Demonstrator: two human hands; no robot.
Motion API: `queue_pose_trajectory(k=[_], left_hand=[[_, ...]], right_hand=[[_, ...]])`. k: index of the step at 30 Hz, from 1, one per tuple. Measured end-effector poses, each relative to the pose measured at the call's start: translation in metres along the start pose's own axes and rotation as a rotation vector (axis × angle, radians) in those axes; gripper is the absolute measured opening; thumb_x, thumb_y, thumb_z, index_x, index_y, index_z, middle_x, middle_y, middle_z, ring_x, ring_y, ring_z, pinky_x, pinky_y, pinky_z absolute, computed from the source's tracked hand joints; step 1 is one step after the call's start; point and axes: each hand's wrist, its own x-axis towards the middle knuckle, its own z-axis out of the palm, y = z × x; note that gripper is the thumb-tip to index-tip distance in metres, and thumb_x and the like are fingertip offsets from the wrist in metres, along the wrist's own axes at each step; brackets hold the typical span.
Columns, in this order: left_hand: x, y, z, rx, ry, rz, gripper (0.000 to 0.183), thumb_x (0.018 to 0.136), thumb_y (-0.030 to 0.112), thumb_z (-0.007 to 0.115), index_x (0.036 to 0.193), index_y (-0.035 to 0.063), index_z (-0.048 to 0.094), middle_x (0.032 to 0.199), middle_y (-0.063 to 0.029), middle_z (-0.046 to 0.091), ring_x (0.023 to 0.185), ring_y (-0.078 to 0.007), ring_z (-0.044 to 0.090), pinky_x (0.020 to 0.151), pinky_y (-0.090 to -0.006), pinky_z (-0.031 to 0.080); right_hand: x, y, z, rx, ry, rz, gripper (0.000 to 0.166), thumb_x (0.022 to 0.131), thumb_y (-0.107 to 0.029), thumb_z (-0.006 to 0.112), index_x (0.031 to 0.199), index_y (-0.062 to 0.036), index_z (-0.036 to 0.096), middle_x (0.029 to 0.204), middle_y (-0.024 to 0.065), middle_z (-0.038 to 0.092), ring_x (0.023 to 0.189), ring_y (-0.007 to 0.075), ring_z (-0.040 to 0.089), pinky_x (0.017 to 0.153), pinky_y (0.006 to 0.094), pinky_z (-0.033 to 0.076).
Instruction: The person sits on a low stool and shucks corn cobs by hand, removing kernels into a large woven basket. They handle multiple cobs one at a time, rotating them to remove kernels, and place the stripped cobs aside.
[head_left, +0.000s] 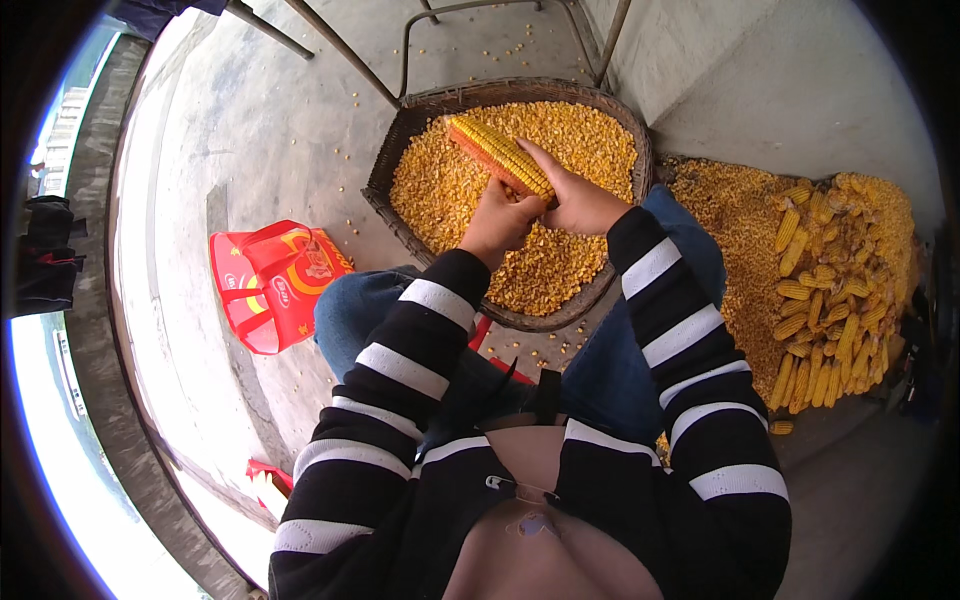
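An ear of corn is gripped in both hands above a woven basket. Yellow kernels cover the ear's upper side, while a strip along its lower left is stripped to the reddish cob. My left hand holds the near end from below, its fingers curled. Around the right side of that end wraps my right hand, with the thumb lying along the kernels. Loose corn kernels fill much of the basket beneath both hands. The palms and part of the near end are hidden.
To the right, several ears of corn lie piled beside more loose kernels. A red bag stands left of my knee. Metal legs rise behind the basket, near a wall. Scattered kernels dot the concrete floor.
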Motion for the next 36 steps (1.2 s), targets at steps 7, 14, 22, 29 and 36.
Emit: queue_pose_trajectory(k=[7,14,22,29,36], left_hand=[[0.001,-0.001,-0.001,-0.007,-0.003,-0.041,0.025,0.079,0.012,0.053,0.100,0.0091,0.039,0.064,0.0018,0.040,0.044,-0.0050,0.034,0.037,-0.0199,0.024],[0.003,-0.001,-0.003,-0.015,-0.094,-0.055,0.029,0.078,0.010,0.056,0.101,0.0083,0.039,0.065,0.0017,0.041,0.045,-0.0048,0.036,0.037,-0.0188,0.024],[0.006,-0.010,-0.002,0.018,-0.018,0.021,0.035,0.076,0.011,0.059,0.104,0.0077,0.038,0.065,0.0010,0.042,0.045,-0.0050,0.037,0.036,-0.0189,0.024],[0.005,-0.005,0.001,0.032,-0.021,-0.029,0.032,0.077,0.014,0.057,0.103,0.0073,0.039,0.067,0.0003,0.044,0.044,-0.0053,0.038,0.036,-0.0193,0.025],[0.012,-0.017,-0.001,0.112,0.130,0.041,0.030,0.079,0.010,0.052,0.107,0.0051,0.042,0.068,-0.0006,0.046,0.044,-0.0063,0.039,0.036,-0.0204,0.028]], right_hand=[[0.000,-0.002,-0.001,-0.082,-0.067,0.057,0.099,0.065,0.009,0.059,0.141,-0.0172,0.000,0.123,0.0268,0.045,0.108,0.0314,0.052,0.086,0.0347,0.042],[-0.001,-0.002,-0.003,-0.074,-0.059,0.026,0.101,0.063,0.009,0.058,0.141,-0.0165,0.000,0.122,0.0268,0.045,0.108,0.0313,0.052,0.086,0.0329,0.042],[0.000,-0.005,-0.004,0.053,-0.125,0.118,0.095,0.067,0.012,0.053,0.142,-0.0135,0.000,0.141,0.0202,0.021,0.127,0.0261,0.030,0.098,0.0303,0.032],[-0.003,-0.001,-0.002,-0.015,-0.086,0.030,0.098,0.068,0.006,0.057,0.141,-0.0132,-0.007,0.130,0.0282,0.036,0.114,0.0314,0.046,0.091,0.0330,0.039],[0.000,-0.004,0.005,0.042,-0.085,0.148,0.089,0.072,0.009,0.048,0.141,-0.0126,-0.003,0.141,0.0220,0.022,0.125,0.0272,0.033,0.097,0.0301,0.033]])
